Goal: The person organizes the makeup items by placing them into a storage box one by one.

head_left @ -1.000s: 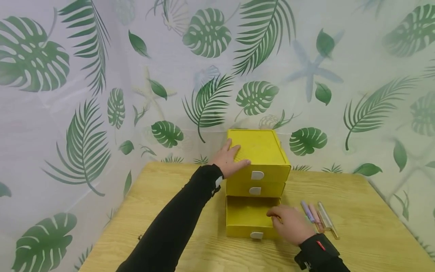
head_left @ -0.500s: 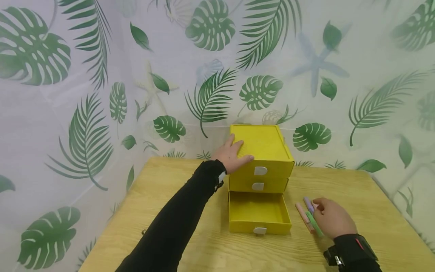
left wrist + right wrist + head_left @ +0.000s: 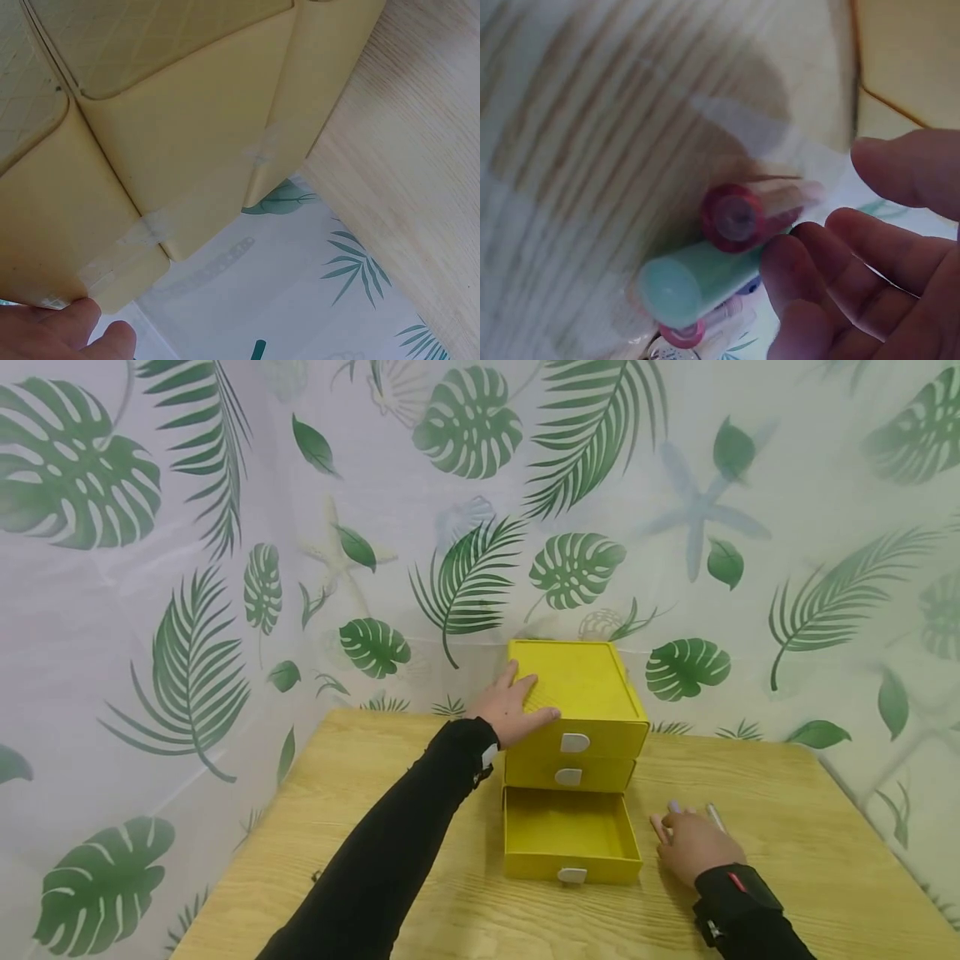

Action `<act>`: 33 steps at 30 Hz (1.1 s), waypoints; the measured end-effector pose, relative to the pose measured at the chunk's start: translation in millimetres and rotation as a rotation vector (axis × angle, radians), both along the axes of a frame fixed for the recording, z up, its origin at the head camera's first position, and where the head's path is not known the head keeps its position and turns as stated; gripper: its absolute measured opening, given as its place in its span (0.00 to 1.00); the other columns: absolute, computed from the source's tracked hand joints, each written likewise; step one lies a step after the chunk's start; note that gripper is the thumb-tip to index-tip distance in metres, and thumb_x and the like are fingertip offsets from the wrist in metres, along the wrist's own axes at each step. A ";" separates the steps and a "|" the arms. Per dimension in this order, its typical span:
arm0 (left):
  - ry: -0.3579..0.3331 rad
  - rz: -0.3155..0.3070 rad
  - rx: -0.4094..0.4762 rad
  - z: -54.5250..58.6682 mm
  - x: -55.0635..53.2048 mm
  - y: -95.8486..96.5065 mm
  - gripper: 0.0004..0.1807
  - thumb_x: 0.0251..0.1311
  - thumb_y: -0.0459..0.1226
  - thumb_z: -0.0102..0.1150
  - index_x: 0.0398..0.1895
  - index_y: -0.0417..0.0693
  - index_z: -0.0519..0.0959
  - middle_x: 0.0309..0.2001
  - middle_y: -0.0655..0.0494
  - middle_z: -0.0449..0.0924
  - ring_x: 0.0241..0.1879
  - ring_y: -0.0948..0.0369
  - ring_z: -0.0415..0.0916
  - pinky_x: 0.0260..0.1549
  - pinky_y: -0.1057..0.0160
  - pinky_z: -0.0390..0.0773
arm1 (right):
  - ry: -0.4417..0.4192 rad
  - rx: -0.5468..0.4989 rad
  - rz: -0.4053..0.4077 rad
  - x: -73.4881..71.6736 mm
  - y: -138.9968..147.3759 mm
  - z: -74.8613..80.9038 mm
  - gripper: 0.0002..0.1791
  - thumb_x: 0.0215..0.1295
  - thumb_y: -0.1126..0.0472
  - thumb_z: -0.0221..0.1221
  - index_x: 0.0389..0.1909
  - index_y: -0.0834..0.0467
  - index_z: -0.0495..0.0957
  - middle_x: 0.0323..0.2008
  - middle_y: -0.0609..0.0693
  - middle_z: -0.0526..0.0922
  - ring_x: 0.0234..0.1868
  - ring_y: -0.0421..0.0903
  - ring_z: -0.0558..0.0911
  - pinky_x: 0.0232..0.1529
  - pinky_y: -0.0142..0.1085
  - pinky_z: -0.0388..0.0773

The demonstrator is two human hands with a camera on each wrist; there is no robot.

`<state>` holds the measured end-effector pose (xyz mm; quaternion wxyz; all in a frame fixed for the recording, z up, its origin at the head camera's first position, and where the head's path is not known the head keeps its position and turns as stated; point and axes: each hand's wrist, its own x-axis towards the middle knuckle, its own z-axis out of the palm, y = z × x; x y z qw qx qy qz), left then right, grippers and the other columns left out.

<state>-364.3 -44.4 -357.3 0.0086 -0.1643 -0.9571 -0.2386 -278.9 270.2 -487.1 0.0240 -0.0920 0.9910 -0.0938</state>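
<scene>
In the head view, the left hand (image 3: 510, 708) rests with spread fingers on the near-left part of the top of a yellow drawer box (image 3: 581, 685), gripping nothing that shows. Below and to the right of those fingers, the bottom drawer (image 3: 573, 868) is pulled out, while the two drawers above it are closed. The right hand (image 3: 697, 847) is low over the table (image 3: 810, 827), right of that drawer, whose side wall stands between its fingers and the inside. A purple pen (image 3: 674, 807) peeks out just beyond these fingers; a clear pen (image 3: 715, 817) shows farther right, behind the knuckles. The right hand is much the nearer to both and hides most of their length.

In the left wrist view, two fingertips appear against the edge of the box, near strips of clear tape (image 3: 154, 229).

In the right wrist view, the right fingers are bent, the thumb well apart, with nothing visible between them. A pink pen (image 3: 735, 217) and a green pen (image 3: 671, 292) lie side by side just below the fingertips, their long axes running away from the wrist. One finger overlaps the green pen's far part; whether they touch I cannot tell. Another pink pen (image 3: 684, 334) crowds close beyond the green one.
</scene>
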 end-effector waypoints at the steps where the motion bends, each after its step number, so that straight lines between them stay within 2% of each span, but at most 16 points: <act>1: 0.001 0.001 -0.001 0.0 0.0 0.0 0.43 0.58 0.68 0.44 0.73 0.59 0.55 0.75 0.53 0.37 0.68 0.53 0.49 0.63 0.47 0.60 | 0.003 0.018 0.006 -1.2 -1.2 -0.7 0.14 0.61 0.60 0.59 0.43 0.64 0.79 0.46 0.67 0.80 0.55 0.69 0.68 0.59 0.63 0.60; 2: 0.003 0.001 -0.001 0.0 0.1 -0.1 0.43 0.58 0.68 0.44 0.73 0.59 0.55 0.75 0.52 0.37 0.68 0.53 0.49 0.63 0.47 0.60 | 0.004 0.035 0.012 -2.3 -2.4 -1.2 0.13 0.58 0.61 0.61 0.42 0.64 0.79 0.45 0.67 0.80 0.54 0.69 0.69 0.59 0.63 0.60; 4: 0.009 -0.001 0.000 0.0 -0.1 -0.3 0.43 0.58 0.68 0.44 0.73 0.58 0.56 0.75 0.52 0.38 0.68 0.53 0.49 0.63 0.47 0.60 | 0.021 0.055 0.014 -4.5 -5.1 -3.4 0.10 0.60 0.61 0.59 0.39 0.63 0.80 0.42 0.65 0.81 0.51 0.68 0.71 0.61 0.64 0.54; 6: 0.015 -0.006 -0.001 0.2 -0.1 -0.6 0.43 0.58 0.68 0.44 0.73 0.58 0.56 0.75 0.52 0.38 0.68 0.53 0.49 0.63 0.47 0.60 | 0.023 0.066 0.002 -5.8 -7.5 -5.3 0.06 0.61 0.62 0.58 0.33 0.61 0.79 0.37 0.60 0.81 0.46 0.64 0.74 0.59 0.64 0.58; 10: 0.013 -0.020 -0.006 -0.6 1.2 -0.6 0.43 0.59 0.68 0.44 0.73 0.58 0.55 0.75 0.52 0.37 0.67 0.52 0.50 0.63 0.47 0.61 | 0.006 0.085 -0.023 -4.4 -9.9 -8.3 0.06 0.60 0.59 0.60 0.29 0.57 0.75 0.32 0.54 0.74 0.38 0.58 0.71 0.43 0.59 0.71; 13: 0.007 -0.028 -0.002 -0.6 2.0 -0.5 0.43 0.59 0.68 0.44 0.73 0.58 0.55 0.75 0.52 0.36 0.67 0.52 0.50 0.63 0.47 0.61 | 0.008 0.089 -0.023 -0.6 -11.0 -8.3 0.09 0.56 0.57 0.64 0.31 0.56 0.75 0.32 0.52 0.73 0.37 0.55 0.68 0.35 0.54 0.73; 16: 0.010 -0.031 0.004 0.2 1.7 -0.8 0.43 0.59 0.68 0.44 0.73 0.57 0.55 0.75 0.51 0.37 0.68 0.52 0.49 0.63 0.47 0.60 | 0.034 0.084 -0.011 1.0 -12.6 -7.9 0.10 0.55 0.57 0.66 0.34 0.56 0.76 0.33 0.52 0.74 0.38 0.55 0.68 0.37 0.54 0.73; 18: 0.010 -0.031 -0.001 0.7 1.9 -1.3 0.43 0.59 0.68 0.44 0.73 0.57 0.55 0.75 0.51 0.36 0.68 0.52 0.49 0.63 0.47 0.60 | 0.045 0.080 -0.006 2.0 -13.9 -8.4 0.11 0.55 0.57 0.66 0.36 0.56 0.77 0.34 0.52 0.78 0.42 0.57 0.71 0.40 0.56 0.73; 21: 0.007 -0.026 -0.007 1.6 2.2 -3.3 0.43 0.59 0.67 0.44 0.73 0.57 0.55 0.75 0.51 0.36 0.68 0.53 0.48 0.63 0.47 0.60 | 0.061 0.076 0.007 1.8 -16.5 -9.1 0.08 0.62 0.54 0.62 0.32 0.55 0.78 0.37 0.56 0.83 0.53 0.66 0.70 0.49 0.64 0.69; 24: 0.010 -0.028 -0.009 1.7 2.4 -3.6 0.44 0.59 0.68 0.44 0.73 0.57 0.55 0.75 0.51 0.36 0.68 0.52 0.49 0.63 0.47 0.60 | 0.064 0.081 0.011 2.8 -16.5 -10.1 0.14 0.68 0.50 0.55 0.26 0.52 0.79 0.39 0.59 0.85 0.58 0.70 0.64 0.53 0.69 0.63; 27: 0.019 -0.032 -0.008 1.4 2.1 -2.9 0.44 0.59 0.68 0.44 0.73 0.56 0.55 0.75 0.50 0.37 0.68 0.52 0.49 0.63 0.47 0.60 | 0.061 0.079 0.022 3.1 -13.5 -10.9 0.18 0.69 0.46 0.52 0.27 0.51 0.82 0.43 0.62 0.83 0.59 0.69 0.63 0.56 0.69 0.59; 30: 0.023 -0.032 -0.010 1.0 1.4 -2.1 0.44 0.59 0.68 0.43 0.73 0.56 0.55 0.75 0.50 0.37 0.68 0.52 0.49 0.63 0.47 0.60 | 0.053 0.035 0.029 3.7 -10.2 -9.2 0.18 0.70 0.46 0.52 0.33 0.53 0.83 0.49 0.64 0.79 0.58 0.68 0.64 0.61 0.66 0.51; 32: 0.024 -0.030 -0.012 1.2 1.2 -2.0 0.44 0.59 0.68 0.43 0.73 0.57 0.55 0.75 0.50 0.37 0.68 0.52 0.49 0.63 0.47 0.60 | 0.060 -0.008 0.036 4.9 -8.6 -6.6 0.16 0.69 0.48 0.53 0.39 0.54 0.83 0.49 0.62 0.78 0.52 0.64 0.69 0.62 0.65 0.50; 33: 0.025 -0.029 -0.011 1.4 1.2 -2.0 0.44 0.59 0.68 0.43 0.73 0.57 0.55 0.75 0.51 0.37 0.68 0.52 0.49 0.63 0.47 0.60 | 0.064 -0.031 0.043 6.1 -8.2 -4.0 0.15 0.69 0.50 0.54 0.42 0.55 0.82 0.47 0.61 0.78 0.49 0.61 0.71 0.60 0.64 0.53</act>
